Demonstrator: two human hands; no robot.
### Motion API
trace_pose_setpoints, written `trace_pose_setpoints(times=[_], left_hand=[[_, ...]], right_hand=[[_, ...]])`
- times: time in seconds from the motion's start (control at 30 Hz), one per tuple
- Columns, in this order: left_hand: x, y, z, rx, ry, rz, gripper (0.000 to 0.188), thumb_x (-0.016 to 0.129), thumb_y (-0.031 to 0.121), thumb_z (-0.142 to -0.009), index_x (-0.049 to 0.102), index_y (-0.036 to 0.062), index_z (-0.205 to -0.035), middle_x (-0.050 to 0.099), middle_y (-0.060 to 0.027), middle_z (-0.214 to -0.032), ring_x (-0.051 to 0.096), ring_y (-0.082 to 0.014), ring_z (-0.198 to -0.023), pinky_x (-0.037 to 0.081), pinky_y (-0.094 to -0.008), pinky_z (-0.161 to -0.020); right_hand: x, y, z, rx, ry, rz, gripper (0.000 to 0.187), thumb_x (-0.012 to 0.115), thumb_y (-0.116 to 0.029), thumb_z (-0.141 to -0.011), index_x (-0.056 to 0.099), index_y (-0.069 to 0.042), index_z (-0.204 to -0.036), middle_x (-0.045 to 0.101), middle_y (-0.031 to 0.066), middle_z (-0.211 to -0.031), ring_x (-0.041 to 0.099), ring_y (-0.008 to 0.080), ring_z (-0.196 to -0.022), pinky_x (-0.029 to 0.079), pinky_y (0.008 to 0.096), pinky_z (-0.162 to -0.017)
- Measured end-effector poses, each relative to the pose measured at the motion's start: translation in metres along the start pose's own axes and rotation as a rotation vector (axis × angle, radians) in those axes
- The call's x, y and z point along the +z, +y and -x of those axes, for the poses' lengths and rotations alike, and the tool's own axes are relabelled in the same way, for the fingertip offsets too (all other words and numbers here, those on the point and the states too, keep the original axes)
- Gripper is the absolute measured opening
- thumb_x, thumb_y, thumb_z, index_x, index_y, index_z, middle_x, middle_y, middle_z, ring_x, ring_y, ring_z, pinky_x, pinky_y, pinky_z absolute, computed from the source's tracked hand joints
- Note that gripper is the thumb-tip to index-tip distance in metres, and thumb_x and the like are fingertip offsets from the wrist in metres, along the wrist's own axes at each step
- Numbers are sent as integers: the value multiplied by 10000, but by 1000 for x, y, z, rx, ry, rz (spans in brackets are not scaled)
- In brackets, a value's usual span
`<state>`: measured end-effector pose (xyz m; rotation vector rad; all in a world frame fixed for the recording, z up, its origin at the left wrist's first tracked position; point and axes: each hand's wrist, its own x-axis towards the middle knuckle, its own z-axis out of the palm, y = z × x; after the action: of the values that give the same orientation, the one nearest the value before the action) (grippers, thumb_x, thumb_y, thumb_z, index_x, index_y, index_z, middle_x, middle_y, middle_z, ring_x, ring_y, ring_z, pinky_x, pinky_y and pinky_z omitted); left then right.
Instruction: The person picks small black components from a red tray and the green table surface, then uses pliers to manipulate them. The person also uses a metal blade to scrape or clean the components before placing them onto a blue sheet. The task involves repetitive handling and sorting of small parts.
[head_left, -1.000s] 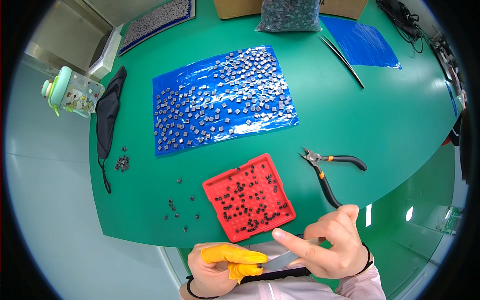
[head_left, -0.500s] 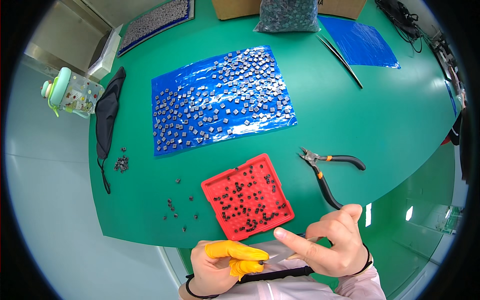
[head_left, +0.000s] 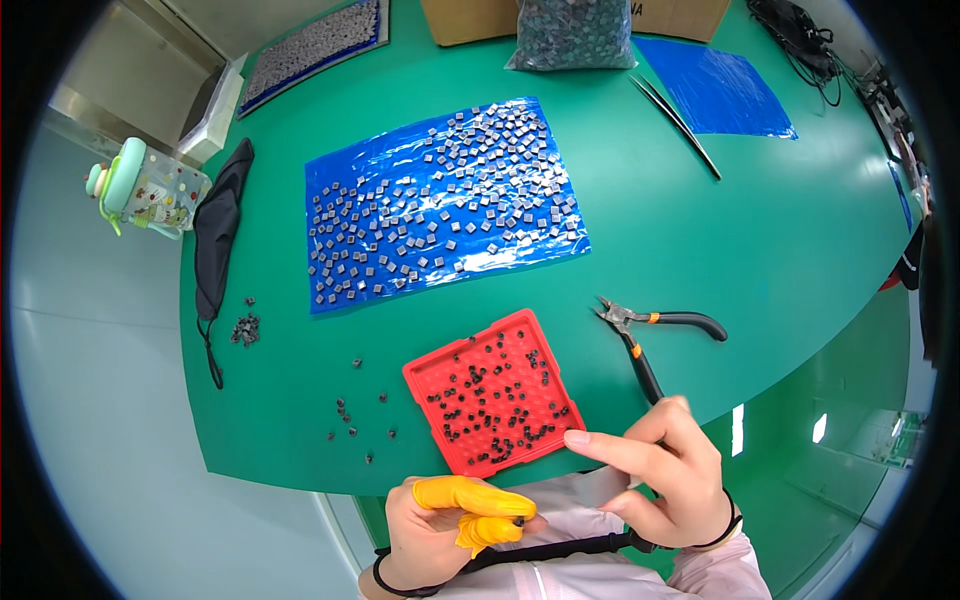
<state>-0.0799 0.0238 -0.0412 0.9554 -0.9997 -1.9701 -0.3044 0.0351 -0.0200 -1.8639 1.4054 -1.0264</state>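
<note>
My left hand (head_left: 425, 530), with yellow finger covers on thumb and forefinger, pinches a small black part (head_left: 519, 521) below the red tray (head_left: 535, 322). Many similar small black pieces (head_left: 480, 372) lie scattered in the tray. My right hand (head_left: 675, 475) stretches its forefinger to the tray's lower right corner; the thumb is apart and the other fingers are curled. What those curled fingers hold is mostly hidden. Just beyond this hand, side cutters (head_left: 618, 315) with black and orange handles lie on the green table (head_left: 800, 240).
A blue sheet (head_left: 340, 175) carries many small grey square pieces. Loose dark bits (head_left: 246, 329) lie left of the tray, near a black mask (head_left: 217, 235) and a bottle (head_left: 160, 190). Tweezers (head_left: 680, 125), another blue sheet (head_left: 715, 90) and a filled bag (head_left: 575, 35) are at the back.
My right hand has drawn away from the left, its forefinger moving up onto the tray corner. The thin grey blade-like thing between my hands no longer shows clearly. My left hand keeps its pinch.
</note>
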Motion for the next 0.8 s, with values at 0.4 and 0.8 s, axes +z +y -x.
trace_pose_setpoints(times=[0.4, 0.8], left_hand=[[6, -3, 2, 113, 11, -110, 138, 695, -75, -785, 666, -79, -920, 697, -142, -893, 679, -184, -781, 552, -287, -735], [8, -11, 10, 229, 104, -365, 178, 718, -2, -791, 656, -84, -936, 682, -152, -855, 675, -185, -750, 561, -272, -651]], right_hand=[[7, -6, -15, 64, -200, -392, 262, 779, -75, -708, 712, -66, -962, 640, 10, -720, 485, 116, -555, 377, 251, -467], [9, -5, -13, 4, -46, -346, 182, 755, -48, -701, 708, -64, -876, 550, 8, -622, 442, 114, -511, 346, 252, -437]])
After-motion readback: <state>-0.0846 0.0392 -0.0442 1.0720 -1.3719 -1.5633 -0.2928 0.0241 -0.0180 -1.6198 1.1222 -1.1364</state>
